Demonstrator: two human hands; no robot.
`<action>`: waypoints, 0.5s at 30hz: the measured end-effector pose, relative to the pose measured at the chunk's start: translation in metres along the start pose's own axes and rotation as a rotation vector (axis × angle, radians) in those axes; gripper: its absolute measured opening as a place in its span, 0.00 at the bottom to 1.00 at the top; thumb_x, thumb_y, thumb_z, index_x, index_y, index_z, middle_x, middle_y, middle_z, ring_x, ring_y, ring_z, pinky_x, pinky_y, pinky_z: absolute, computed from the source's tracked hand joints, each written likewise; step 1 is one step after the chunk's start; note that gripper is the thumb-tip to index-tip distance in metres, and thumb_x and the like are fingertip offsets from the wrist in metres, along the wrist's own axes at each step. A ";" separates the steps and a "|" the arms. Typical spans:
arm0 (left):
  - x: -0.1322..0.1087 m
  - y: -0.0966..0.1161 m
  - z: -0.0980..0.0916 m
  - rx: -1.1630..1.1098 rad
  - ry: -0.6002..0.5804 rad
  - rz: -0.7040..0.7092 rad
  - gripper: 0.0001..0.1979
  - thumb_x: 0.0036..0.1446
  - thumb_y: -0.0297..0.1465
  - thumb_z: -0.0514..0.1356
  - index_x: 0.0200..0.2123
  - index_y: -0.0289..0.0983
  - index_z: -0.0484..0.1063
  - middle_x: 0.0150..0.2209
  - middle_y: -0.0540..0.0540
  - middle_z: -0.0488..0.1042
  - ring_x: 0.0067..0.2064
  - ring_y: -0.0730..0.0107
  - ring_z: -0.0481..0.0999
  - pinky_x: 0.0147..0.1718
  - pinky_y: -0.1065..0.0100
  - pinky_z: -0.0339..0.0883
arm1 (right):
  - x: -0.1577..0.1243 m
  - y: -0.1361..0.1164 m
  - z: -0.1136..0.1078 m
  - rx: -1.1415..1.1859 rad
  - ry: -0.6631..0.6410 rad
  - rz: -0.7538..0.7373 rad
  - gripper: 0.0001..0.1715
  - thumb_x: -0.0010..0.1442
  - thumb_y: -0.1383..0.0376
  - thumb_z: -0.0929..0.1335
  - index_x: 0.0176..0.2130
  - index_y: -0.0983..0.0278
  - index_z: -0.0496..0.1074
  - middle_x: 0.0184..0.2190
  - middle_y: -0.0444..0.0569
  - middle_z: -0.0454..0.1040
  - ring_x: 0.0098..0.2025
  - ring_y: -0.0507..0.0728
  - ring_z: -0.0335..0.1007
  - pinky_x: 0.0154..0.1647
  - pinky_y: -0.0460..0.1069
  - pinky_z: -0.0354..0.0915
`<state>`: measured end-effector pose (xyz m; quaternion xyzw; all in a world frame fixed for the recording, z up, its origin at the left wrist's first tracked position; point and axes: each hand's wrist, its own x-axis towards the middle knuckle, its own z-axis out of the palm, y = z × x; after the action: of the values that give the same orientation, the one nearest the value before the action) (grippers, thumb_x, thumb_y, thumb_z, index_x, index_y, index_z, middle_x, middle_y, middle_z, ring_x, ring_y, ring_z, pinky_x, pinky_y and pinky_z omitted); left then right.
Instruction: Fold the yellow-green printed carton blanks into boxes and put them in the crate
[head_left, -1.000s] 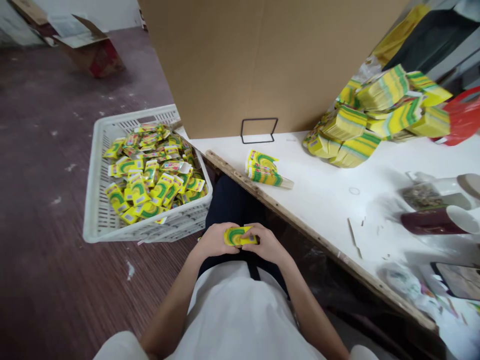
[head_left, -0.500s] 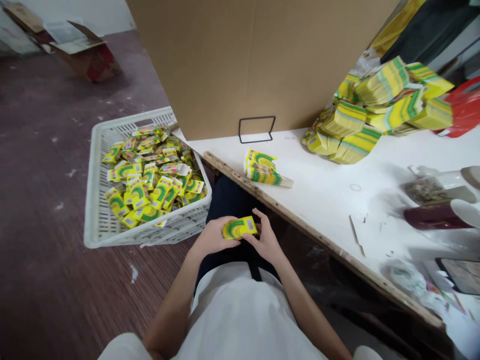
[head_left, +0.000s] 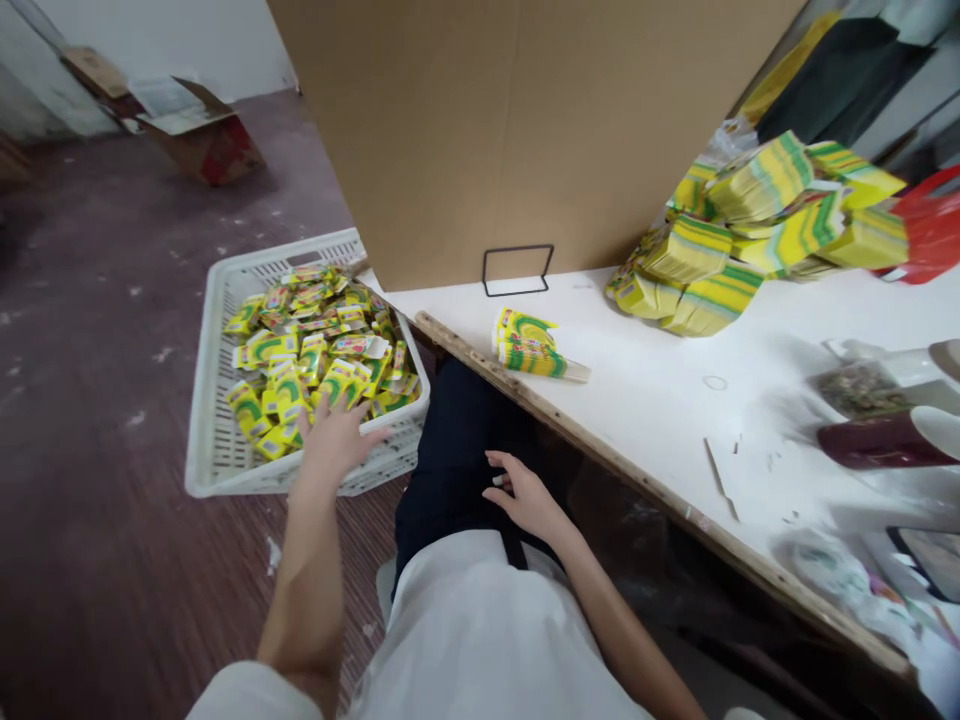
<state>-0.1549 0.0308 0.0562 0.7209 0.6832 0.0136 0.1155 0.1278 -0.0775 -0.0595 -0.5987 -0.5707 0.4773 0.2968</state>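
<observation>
My left hand (head_left: 335,440) reaches over the near edge of a white plastic basket (head_left: 201,400), its fingers spread above a heap of small yellow and green boxes (head_left: 262,348). Nothing shows in its grasp. Above my lap, beside the table edge, my right hand (head_left: 525,492) is held with thumb and forefinger apart and nothing between them. On the white table in front of me lies a small fanned stack of flat yellow and green cartons (head_left: 529,345).
A tall cardboard sheet (head_left: 510,130) stands on the table behind a black wire frame (head_left: 517,272). Bundles of flat cartons (head_left: 705,285) are piled at the right, near a dark red mug (head_left: 870,438) and a jar (head_left: 862,388). An open cardboard box (head_left: 206,140) sits on the floor.
My left hand has moved left from my lap to the basket and let go of the small yellow box it held. My right hand has stayed near my lap. The view has shifted slightly.
</observation>
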 end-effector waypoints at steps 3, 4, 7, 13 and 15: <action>-0.003 0.022 0.002 -0.016 0.109 -0.003 0.30 0.65 0.44 0.55 0.65 0.37 0.66 0.68 0.33 0.64 0.73 0.37 0.52 0.67 0.33 0.42 | -0.003 -0.004 -0.003 0.006 -0.023 0.016 0.31 0.58 0.67 0.72 0.60 0.59 0.69 0.53 0.53 0.76 0.44 0.55 0.76 0.50 0.56 0.74; -0.006 0.027 0.000 -0.033 0.151 0.021 0.30 0.65 0.45 0.55 0.66 0.38 0.65 0.68 0.34 0.64 0.73 0.38 0.51 0.68 0.36 0.41 | -0.003 -0.006 -0.006 0.004 -0.021 0.027 0.30 0.58 0.67 0.73 0.59 0.59 0.70 0.53 0.53 0.76 0.43 0.55 0.76 0.50 0.56 0.74; -0.014 0.036 -0.008 -0.090 0.227 0.107 0.32 0.65 0.47 0.54 0.66 0.36 0.65 0.68 0.34 0.64 0.73 0.40 0.50 0.70 0.42 0.40 | 0.001 -0.017 -0.016 -0.023 0.002 0.012 0.26 0.58 0.68 0.73 0.56 0.59 0.73 0.50 0.52 0.78 0.44 0.55 0.76 0.49 0.55 0.74; -0.014 0.040 0.008 -0.142 0.180 0.142 0.31 0.63 0.47 0.55 0.64 0.39 0.67 0.66 0.36 0.68 0.72 0.39 0.53 0.69 0.42 0.42 | 0.018 -0.056 -0.051 -0.054 0.104 -0.153 0.17 0.61 0.66 0.71 0.51 0.60 0.77 0.46 0.49 0.80 0.45 0.55 0.77 0.49 0.52 0.73; -0.013 0.040 0.017 -0.118 0.134 0.152 0.31 0.62 0.47 0.56 0.64 0.37 0.67 0.66 0.35 0.68 0.72 0.38 0.54 0.69 0.41 0.43 | 0.029 -0.069 -0.070 -0.114 0.179 -0.181 0.15 0.62 0.66 0.71 0.50 0.60 0.77 0.44 0.48 0.81 0.44 0.56 0.77 0.50 0.52 0.73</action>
<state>-0.1133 0.0141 0.0487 0.7599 0.6309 0.1106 0.1107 0.1609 -0.0243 0.0214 -0.6007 -0.6200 0.3600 0.3538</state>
